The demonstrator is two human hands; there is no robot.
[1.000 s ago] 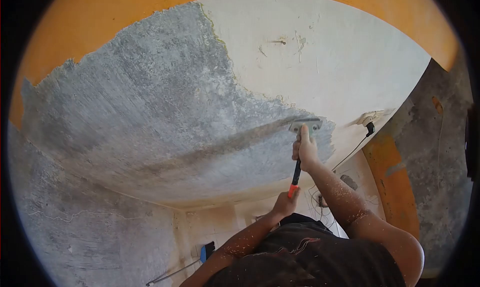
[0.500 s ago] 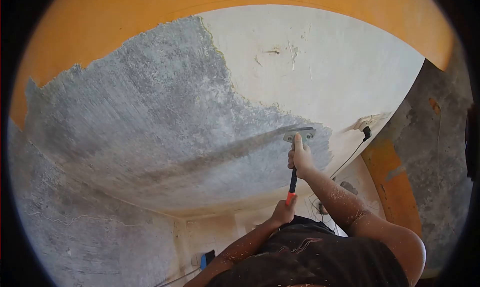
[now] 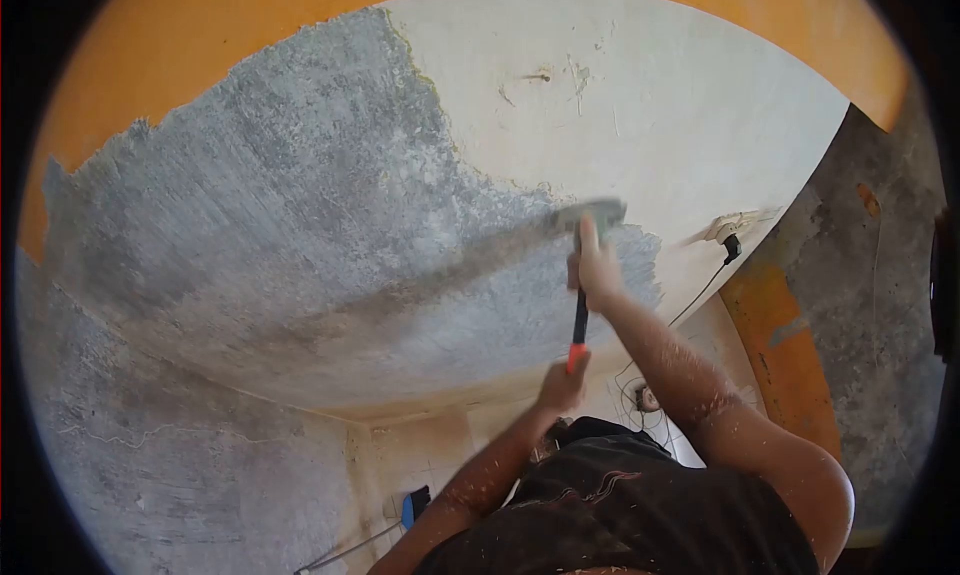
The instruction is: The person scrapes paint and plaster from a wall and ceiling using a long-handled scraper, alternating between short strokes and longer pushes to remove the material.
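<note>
Overhead, both hands gripping scraper [image 3: 588, 218], no readable writing.

The scraper [image 3: 582, 275] stands nearly upright against the ceiling, its handle running from 6 o'clock up to 12. The wide grey metal blade head at the top is motion-blurred and lies flat on the surface at the edge between bare grey plaster and cream paint. The slim shaft is black, ending in an orange-red tip at the bottom.

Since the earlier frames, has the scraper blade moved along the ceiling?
Yes. The scraper blade has pushed forward to the painted edge, farther from the ceiling fitting.
</note>
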